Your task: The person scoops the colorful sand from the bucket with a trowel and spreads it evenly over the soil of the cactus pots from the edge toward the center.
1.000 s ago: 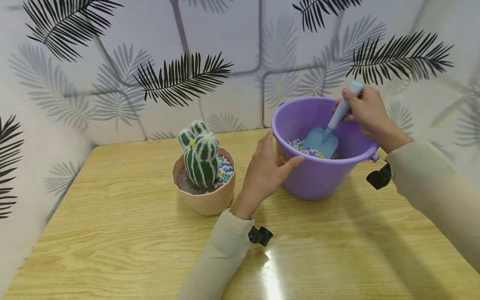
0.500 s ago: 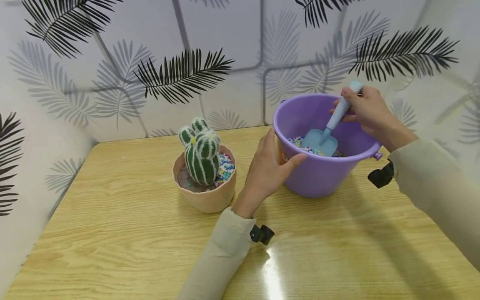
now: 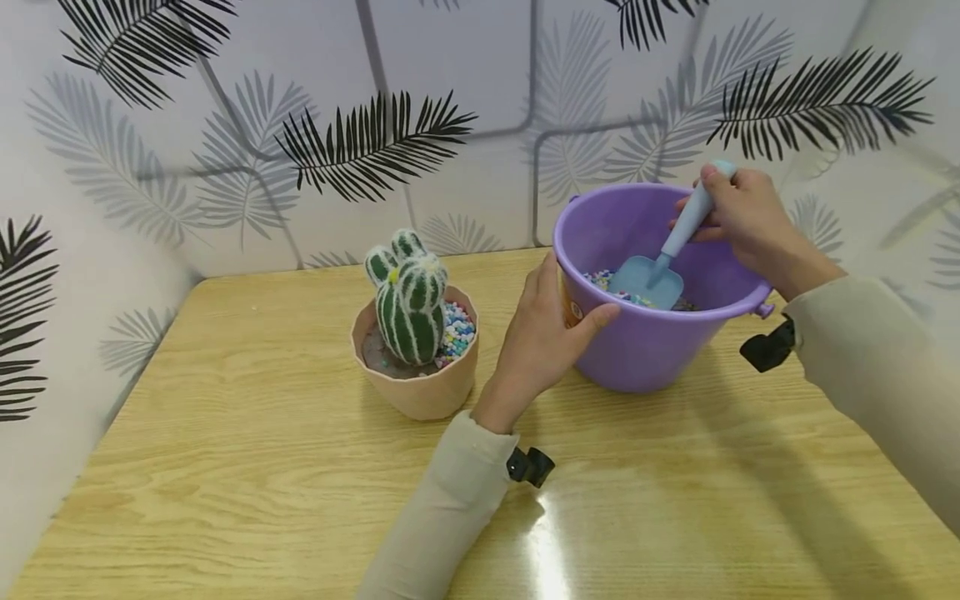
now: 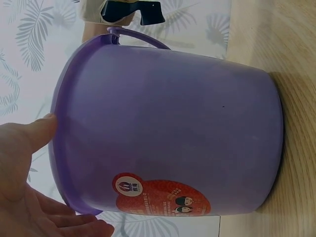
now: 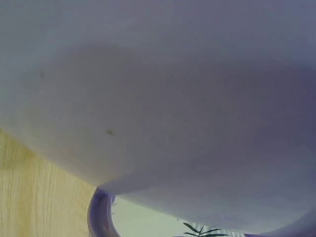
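My right hand [image 3: 753, 217] grips the handle of a light blue plastic shovel [image 3: 690, 218] inside a purple bucket [image 3: 637, 350]. The shovel's blade lies tilted on small multicoloured beads [image 3: 600, 279] at the bottom. At the bucket's near left side is my left hand [image 3: 531, 342], its thumb at the rim and its fingers extended along the outside. In the left wrist view the thumb of that hand [image 4: 17, 148] touches the rim, and the bucket wall [image 4: 173, 118] carries a red label. Only the bucket's pale purple wall [image 5: 163, 123] fills most of the right wrist view.
Left of my left hand stands a peach pot [image 3: 427, 396] holding a knitted-looking green cactus [image 3: 411, 321], with grey soil and coloured beads around it. Both containers stand on a wood-grain table [image 3: 247, 450] against a leaf-patterned wall [image 3: 465, 50].
The head view has shifted slightly, so everything sits a little higher and further right. Both hands, the shovel and the bucket keep nearly the same places relative to each other.
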A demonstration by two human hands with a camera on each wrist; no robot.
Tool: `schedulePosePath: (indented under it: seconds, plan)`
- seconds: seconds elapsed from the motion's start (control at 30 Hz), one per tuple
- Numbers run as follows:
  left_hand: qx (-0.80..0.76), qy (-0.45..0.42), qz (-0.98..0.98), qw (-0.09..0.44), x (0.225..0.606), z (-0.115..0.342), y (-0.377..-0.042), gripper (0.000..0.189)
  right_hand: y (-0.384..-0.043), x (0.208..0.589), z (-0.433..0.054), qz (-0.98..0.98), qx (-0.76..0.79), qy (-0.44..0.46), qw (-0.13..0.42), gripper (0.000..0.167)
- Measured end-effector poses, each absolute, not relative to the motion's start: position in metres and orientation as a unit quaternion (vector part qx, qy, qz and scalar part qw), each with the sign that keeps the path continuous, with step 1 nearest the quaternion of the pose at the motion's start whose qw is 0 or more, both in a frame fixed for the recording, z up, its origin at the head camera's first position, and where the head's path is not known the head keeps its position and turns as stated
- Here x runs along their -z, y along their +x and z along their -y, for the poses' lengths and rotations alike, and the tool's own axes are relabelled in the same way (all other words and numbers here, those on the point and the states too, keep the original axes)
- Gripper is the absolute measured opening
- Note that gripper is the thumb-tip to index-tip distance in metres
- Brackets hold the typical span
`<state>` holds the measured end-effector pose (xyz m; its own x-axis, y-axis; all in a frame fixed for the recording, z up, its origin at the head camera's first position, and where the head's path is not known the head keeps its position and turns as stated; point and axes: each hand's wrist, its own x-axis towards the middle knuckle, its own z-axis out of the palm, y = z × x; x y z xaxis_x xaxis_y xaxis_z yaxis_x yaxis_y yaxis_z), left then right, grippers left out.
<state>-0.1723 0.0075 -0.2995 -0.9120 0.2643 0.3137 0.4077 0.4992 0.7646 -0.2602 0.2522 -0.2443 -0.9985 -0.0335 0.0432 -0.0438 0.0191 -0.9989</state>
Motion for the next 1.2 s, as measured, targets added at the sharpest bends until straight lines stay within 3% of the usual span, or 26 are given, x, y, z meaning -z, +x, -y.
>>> schedulePosePath:
  seconds: [0.63,1.2]
  plan:
    - [0.459,-0.179,0.869,0.037,0.2984,-0.0075,-0.1720,0.094,-0.2595,0.2450,-0.2537,0.705,-0.708,0.023,-0.030,0.040]
    - [0.460,-0.182,0.868,0.040,0.2987,-0.0070,-0.1717,0.094,-0.2590,0.2463,-0.2552,0.581,-0.796,0.129,-0.107,0.030]
